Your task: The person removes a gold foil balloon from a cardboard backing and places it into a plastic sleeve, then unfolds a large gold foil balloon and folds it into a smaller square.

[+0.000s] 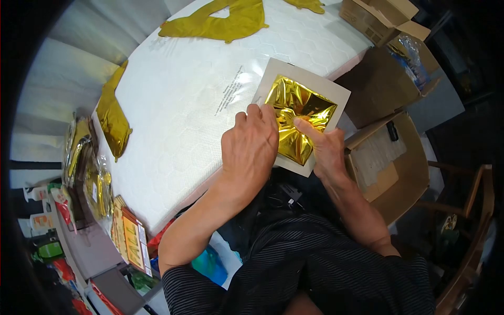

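Observation:
A folded piece of shiny gold foil (302, 142) lies against a light grey card (336, 94) near the mattress's front edge. My right hand (329, 149) grips the right side of the card, its thumb pressed on the middle of the foil. At the left side my left hand (252, 139) is closed, fingers curled at the edge of the foil and card; what its fingertips pinch is hidden. A clear plastic bag (229, 89) with printed text extends to the left of the card, over the white mattress (173, 115).
Flat gold foil shapes (218, 21) lie at the mattress's far edge and left edge (114, 123). Packaged items (97, 184) and printed cards (131, 236) stand at the left. Open cardboard boxes (415, 173) are on the right, beside a wooden chair (475, 220).

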A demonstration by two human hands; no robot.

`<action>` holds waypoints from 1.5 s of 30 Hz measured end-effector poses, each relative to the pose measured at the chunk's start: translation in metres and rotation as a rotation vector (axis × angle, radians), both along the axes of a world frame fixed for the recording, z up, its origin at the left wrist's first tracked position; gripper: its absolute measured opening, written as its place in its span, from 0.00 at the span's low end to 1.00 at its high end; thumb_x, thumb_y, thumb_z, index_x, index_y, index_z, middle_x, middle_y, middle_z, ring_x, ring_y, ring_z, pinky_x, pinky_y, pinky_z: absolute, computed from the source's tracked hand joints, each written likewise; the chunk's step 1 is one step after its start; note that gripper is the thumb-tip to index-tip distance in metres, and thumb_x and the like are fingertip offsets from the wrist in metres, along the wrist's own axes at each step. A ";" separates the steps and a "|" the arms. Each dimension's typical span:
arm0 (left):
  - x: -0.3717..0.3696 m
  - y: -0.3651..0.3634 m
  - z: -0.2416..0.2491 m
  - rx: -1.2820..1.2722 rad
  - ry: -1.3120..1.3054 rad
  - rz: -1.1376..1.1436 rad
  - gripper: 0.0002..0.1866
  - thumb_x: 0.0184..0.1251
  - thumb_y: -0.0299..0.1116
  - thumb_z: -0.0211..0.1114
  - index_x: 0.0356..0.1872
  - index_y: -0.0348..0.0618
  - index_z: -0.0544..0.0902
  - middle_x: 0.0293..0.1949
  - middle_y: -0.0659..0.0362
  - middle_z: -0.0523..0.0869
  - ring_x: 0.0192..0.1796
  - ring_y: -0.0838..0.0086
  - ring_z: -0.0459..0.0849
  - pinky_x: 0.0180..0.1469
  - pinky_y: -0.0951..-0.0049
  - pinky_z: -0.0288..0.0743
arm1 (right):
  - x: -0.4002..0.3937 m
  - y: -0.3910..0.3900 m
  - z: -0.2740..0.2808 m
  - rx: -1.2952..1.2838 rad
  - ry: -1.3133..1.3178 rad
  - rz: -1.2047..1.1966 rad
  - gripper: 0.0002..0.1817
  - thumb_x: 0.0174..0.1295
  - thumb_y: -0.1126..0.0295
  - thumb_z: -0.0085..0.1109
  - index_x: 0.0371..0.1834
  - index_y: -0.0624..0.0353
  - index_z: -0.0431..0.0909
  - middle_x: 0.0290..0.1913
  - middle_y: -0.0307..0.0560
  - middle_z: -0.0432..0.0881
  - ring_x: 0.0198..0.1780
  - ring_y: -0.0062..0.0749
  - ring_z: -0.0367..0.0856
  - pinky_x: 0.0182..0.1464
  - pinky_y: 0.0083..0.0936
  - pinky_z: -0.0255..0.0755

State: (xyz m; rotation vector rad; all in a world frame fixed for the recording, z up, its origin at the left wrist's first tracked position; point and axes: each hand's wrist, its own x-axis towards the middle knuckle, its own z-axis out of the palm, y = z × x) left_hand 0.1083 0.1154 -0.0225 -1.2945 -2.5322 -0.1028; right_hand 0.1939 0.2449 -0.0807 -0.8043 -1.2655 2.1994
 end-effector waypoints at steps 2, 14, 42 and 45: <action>0.002 0.004 -0.003 0.007 -0.006 -0.011 0.05 0.65 0.27 0.64 0.38 0.40 0.77 0.34 0.54 0.80 0.38 0.65 0.86 0.27 0.68 0.82 | 0.000 0.000 0.002 -0.024 -0.009 -0.001 0.17 0.63 0.76 0.75 0.54 0.67 0.85 0.48 0.46 0.90 0.44 0.26 0.88 0.47 0.25 0.82; -0.011 0.031 -0.006 0.061 -0.034 -0.010 0.13 0.64 0.28 0.65 0.47 0.36 0.76 0.39 0.51 0.80 0.43 0.59 0.86 0.31 0.61 0.83 | 0.001 -0.016 -0.008 -0.053 0.022 0.019 0.17 0.64 0.76 0.74 0.55 0.70 0.85 0.48 0.45 0.90 0.43 0.24 0.88 0.45 0.25 0.82; -0.006 0.029 -0.015 0.035 0.138 -0.021 0.13 0.60 0.32 0.66 0.42 0.35 0.81 0.40 0.54 0.78 0.46 0.65 0.80 0.44 0.69 0.77 | 0.000 -0.025 -0.005 -0.148 0.053 0.004 0.20 0.64 0.75 0.75 0.58 0.70 0.83 0.49 0.44 0.90 0.45 0.25 0.87 0.48 0.26 0.82; -0.006 0.029 -0.017 0.007 0.189 -0.019 0.12 0.59 0.33 0.67 0.40 0.37 0.80 0.39 0.54 0.78 0.45 0.65 0.80 0.44 0.69 0.77 | -0.001 -0.025 -0.010 -0.159 0.089 -0.013 0.20 0.64 0.75 0.75 0.58 0.69 0.83 0.50 0.45 0.90 0.46 0.26 0.87 0.49 0.26 0.82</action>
